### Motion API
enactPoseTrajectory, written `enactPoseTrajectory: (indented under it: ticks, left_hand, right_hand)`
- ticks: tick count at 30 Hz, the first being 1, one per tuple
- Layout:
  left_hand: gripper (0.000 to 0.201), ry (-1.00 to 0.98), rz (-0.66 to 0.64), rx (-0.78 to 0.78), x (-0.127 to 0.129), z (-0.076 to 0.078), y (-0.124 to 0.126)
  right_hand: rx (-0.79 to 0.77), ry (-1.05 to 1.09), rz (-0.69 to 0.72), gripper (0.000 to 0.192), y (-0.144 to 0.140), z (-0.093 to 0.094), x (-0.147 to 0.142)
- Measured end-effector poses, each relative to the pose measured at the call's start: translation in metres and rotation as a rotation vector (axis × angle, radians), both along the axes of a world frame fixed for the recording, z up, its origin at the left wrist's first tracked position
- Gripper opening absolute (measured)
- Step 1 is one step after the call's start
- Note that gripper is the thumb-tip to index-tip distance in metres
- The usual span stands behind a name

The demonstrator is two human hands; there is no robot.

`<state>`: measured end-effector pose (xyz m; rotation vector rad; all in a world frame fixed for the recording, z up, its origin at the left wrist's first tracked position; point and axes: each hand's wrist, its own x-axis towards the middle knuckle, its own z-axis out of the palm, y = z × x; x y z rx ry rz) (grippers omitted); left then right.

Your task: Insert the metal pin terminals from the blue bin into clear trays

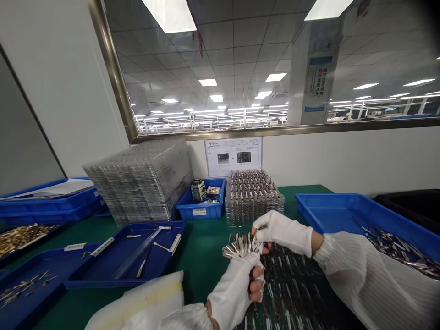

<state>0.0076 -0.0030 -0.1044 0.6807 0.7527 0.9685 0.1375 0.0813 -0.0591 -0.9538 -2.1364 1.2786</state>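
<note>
Metal pins (237,249) bunched near centre, fanned upward in clenched left hand (237,288) for easy picking, one pinched by closed right hand (283,236) just above clear tray (292,293) awaiting filling.

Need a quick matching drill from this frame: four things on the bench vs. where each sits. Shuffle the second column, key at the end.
Things
1. bundle of small silver metal pins
2. tall stack of clear plastic trays
3. small blue plastic bin
4. wide blue plastic tray

Places
A. far right of the green table
B. gripped in the white-gloved left hand, with the white-gloved right hand at its tips
C. back left, by the wall
D. below the white instruction sheet, between two stacks

Pairs: 1-B, 2-C, 3-D, 4-A
</note>
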Motion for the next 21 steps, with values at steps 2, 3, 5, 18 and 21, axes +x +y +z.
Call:
enactPoseTrajectory:
  ticks: [2, 3, 5, 18, 21]
  left_hand:
    - [0.024, -0.001, -0.006, 0.015, -0.001, -0.001, 0.001]
    - [0.024, 0.005, -0.011, 0.020, -0.001, -0.001, 0.001]
    - [0.025, 0.022, -0.021, 0.023, -0.001, -0.001, 0.002]
    - [0.025, 0.040, -0.017, -0.024, -0.001, -0.001, 0.007]
    - [0.026, 0.019, -0.035, -0.005, -0.002, -0.002, 0.006]
  right_hand:
    - [0.047, -0.024, -0.056, 0.012, 0.011, 0.000, 0.005]
    - [0.068, -0.038, -0.085, 0.013, 0.016, -0.001, 0.009]
    - [0.105, -0.073, -0.146, 0.014, 0.027, -0.001, 0.020]
    - [0.262, -0.529, -0.132, 0.018, 0.029, -0.010, 0.030]
    - [0.347, -0.626, -0.241, 0.021, 0.027, -0.015, 0.019]
